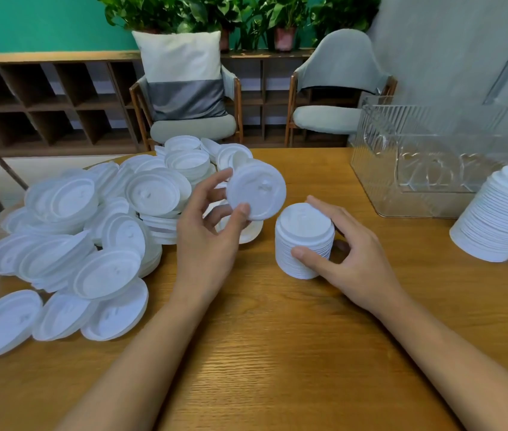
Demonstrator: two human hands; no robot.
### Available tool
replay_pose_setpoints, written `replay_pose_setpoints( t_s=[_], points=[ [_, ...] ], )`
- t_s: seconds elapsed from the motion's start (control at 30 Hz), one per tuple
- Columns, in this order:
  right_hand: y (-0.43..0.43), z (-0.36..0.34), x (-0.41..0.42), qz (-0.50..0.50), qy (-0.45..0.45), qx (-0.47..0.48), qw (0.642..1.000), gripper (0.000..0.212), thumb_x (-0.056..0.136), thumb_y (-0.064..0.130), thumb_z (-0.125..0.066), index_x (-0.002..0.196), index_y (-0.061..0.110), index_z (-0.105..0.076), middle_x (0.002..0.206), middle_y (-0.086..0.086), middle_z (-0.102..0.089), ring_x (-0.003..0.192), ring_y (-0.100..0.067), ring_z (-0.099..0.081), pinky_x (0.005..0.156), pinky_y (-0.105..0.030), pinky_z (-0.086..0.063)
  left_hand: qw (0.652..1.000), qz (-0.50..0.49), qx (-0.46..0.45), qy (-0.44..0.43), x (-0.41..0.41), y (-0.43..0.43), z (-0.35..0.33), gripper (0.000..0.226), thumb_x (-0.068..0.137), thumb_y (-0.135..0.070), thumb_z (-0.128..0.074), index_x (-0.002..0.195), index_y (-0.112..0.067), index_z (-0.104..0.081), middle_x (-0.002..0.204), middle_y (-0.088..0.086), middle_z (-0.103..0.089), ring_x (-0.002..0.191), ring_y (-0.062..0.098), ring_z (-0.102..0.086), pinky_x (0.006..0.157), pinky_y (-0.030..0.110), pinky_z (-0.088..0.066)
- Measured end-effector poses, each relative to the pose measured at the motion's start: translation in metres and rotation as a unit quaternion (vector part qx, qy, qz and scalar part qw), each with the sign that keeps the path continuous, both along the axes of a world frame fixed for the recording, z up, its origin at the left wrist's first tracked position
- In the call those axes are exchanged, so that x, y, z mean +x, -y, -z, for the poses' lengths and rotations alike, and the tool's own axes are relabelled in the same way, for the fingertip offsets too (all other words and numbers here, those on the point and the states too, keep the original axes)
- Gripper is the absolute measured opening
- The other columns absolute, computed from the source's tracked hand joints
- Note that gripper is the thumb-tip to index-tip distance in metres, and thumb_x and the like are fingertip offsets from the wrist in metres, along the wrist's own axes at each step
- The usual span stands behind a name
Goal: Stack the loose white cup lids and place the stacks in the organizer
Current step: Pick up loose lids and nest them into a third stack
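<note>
Left of the left hand [206,241], a heap of loose lids [91,231] sprawls over the wooden table [277,353]; beyond it a low cubby shelf [44,98] lines a green wall [29,23]. The left hand pinches a single lid [256,194], tilted, just beside the right hand [355,256], whose thumb and fingers curl round a short stack [304,241] standing on the wood. Behind the hands are two chairs [333,98] and potted plants [246,17]. Right of the right hand stand a clear organizer [433,160] and taller stacks [501,219].
</note>
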State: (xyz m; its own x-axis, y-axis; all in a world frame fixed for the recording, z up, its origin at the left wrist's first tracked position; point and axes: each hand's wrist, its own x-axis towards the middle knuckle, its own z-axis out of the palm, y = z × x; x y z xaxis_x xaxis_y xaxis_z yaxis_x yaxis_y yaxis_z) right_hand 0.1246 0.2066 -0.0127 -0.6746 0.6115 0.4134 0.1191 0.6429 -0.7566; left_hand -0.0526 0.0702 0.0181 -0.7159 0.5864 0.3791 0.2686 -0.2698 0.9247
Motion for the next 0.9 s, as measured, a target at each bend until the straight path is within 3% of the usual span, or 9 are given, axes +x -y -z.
replay_pose_setpoints(
  t_s=[0.13, 0.27, 0.4, 0.47, 0.53, 0.63, 0.73, 0.9],
  points=[
    [0.001, 0.001, -0.001, 0.000, -0.008, 0.000, 1.000, 0.086, 0.081, 0.053, -0.081, 0.156, 0.043, -0.041, 0.146, 0.024, -0.053, 0.137, 0.001, -0.049, 0.111, -0.039, -0.049, 0.991, 0.102, -0.003, 0.084, 0.002, -0.002, 0.000, 0.045, 0.099, -0.007, -0.069, 0.140, -0.024, -0.064, 0.120, 0.005, -0.071, 0.102, 0.020, -0.077, 0.087, 0.035, -0.064],
    [0.003, -0.001, -0.002, -0.014, -0.009, -0.003, 1.000, 0.092, 0.081, 0.050, -0.082, 0.159, 0.048, -0.032, 0.151, 0.025, -0.049, 0.141, 0.002, -0.046, 0.114, -0.041, -0.047, 0.992, 0.101, -0.069, -0.010, 0.006, -0.009, 0.009, 0.032, 0.094, -0.024, -0.077, 0.125, -0.029, -0.074, 0.088, -0.006, -0.067, 0.086, 0.010, -0.066, 0.082, 0.029, -0.057],
    [0.003, 0.001, -0.003, -0.018, -0.011, 0.017, 1.000, 0.088, 0.080, 0.052, -0.081, 0.157, 0.039, -0.041, 0.144, 0.025, -0.053, 0.136, 0.001, -0.049, 0.108, -0.034, -0.050, 0.987, 0.089, -0.114, -0.067, 0.012, -0.012, 0.016, 0.021, 0.089, -0.036, -0.082, 0.109, -0.036, -0.076, 0.069, -0.009, -0.052, 0.068, 0.009, -0.049, 0.066, 0.019, -0.042],
    [0.003, 0.000, -0.003, -0.019, -0.011, 0.016, 1.000, 0.086, 0.080, 0.053, -0.080, 0.156, 0.036, -0.043, 0.143, 0.024, -0.054, 0.135, 0.001, -0.050, 0.106, -0.031, -0.051, 0.983, 0.063, -0.134, -0.105, 0.011, -0.013, 0.019, 0.030, 0.084, -0.050, -0.083, 0.110, -0.041, -0.074, 0.079, -0.012, -0.055, 0.072, 0.006, -0.051, 0.068, 0.018, -0.042],
    [0.003, 0.000, -0.003, -0.024, -0.011, 0.012, 1.000, 0.085, 0.080, 0.052, -0.080, 0.155, 0.036, -0.044, 0.143, 0.024, -0.054, 0.135, 0.002, -0.050, 0.106, -0.030, -0.051, 0.978, 0.068, -0.143, -0.134, 0.009, -0.013, 0.019, 0.047, 0.079, -0.060, -0.079, 0.122, -0.045, -0.069, 0.107, -0.019, -0.065, 0.099, 0.002, -0.062, 0.082, 0.018, -0.049],
    [0.004, -0.001, -0.002, -0.037, -0.004, 0.007, 0.999, 0.086, 0.081, 0.051, -0.081, 0.156, 0.038, -0.042, 0.146, 0.026, -0.052, 0.137, 0.004, -0.048, 0.109, -0.032, -0.049, 0.975, 0.150, -0.131, -0.103, 0.008, -0.015, 0.018, 0.058, 0.084, -0.043, -0.083, 0.138, -0.038, -0.064, 0.136, -0.019, -0.066, 0.131, 0.005, -0.059, 0.109, 0.039, -0.050],
    [0.004, -0.001, -0.002, -0.041, -0.002, -0.012, 0.999, 0.091, 0.080, 0.051, -0.083, 0.158, 0.042, -0.037, 0.149, 0.025, -0.051, 0.139, 0.001, -0.047, 0.111, -0.037, -0.049, 0.980, 0.148, -0.110, -0.078, 0.009, -0.017, 0.017, 0.061, 0.080, -0.034, -0.089, 0.137, -0.033, -0.067, 0.133, -0.016, -0.070, 0.130, 0.007, -0.062, 0.111, 0.044, -0.051],
    [0.005, -0.002, -0.003, -0.044, -0.012, -0.025, 0.999, 0.098, 0.076, 0.051, -0.085, 0.159, 0.044, -0.034, 0.147, 0.024, -0.052, 0.138, 0.001, -0.048, 0.110, -0.035, -0.050, 0.984, 0.091, -0.110, -0.104, 0.017, -0.019, 0.017, 0.063, 0.073, -0.043, -0.094, 0.130, -0.035, -0.070, 0.128, -0.016, -0.068, 0.126, 0.005, -0.061, 0.103, 0.037, -0.055]
  ],
)
